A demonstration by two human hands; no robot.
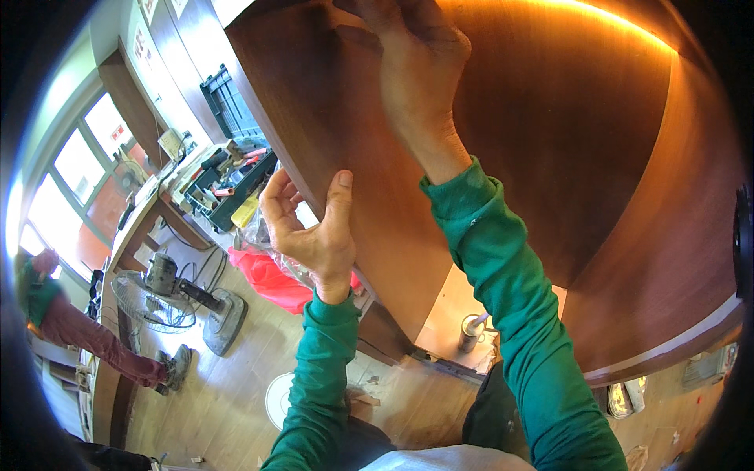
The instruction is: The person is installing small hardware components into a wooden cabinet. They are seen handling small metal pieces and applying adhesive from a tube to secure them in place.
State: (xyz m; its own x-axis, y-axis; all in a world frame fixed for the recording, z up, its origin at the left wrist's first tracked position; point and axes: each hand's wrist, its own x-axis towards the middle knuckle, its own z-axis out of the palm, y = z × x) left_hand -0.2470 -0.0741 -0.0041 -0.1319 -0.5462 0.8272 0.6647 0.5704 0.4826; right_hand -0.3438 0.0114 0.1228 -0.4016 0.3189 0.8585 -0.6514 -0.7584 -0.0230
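Observation:
My left hand (pixel 318 243) is at the front edge of a brown wooden cabinet's side panel (pixel 377 212). Its thumb lies on the inner face, and the curled fingers reach round the outer side. Higher up, my right hand (pixel 424 74) is raised against the shadowed upper part of the same panel. The fingers of that hand run into shadow and the picture's top edge, so what they hold, if anything, is hidden. Both forearms wear green sleeves. On the cabinet's pale bottom stands a small cylindrical container (pixel 470 334), partly behind my right sleeve.
A glowing light strip (pixel 605 20) curves along the cabinet top. Left of the panel are an open toolbox (pixel 228 188), a red bag (pixel 271 279) and a floor fan (pixel 224 318) with cables. A person's leg (pixel 98 345) shows at far left. A round white lid-like object (pixel 279 399) lies below.

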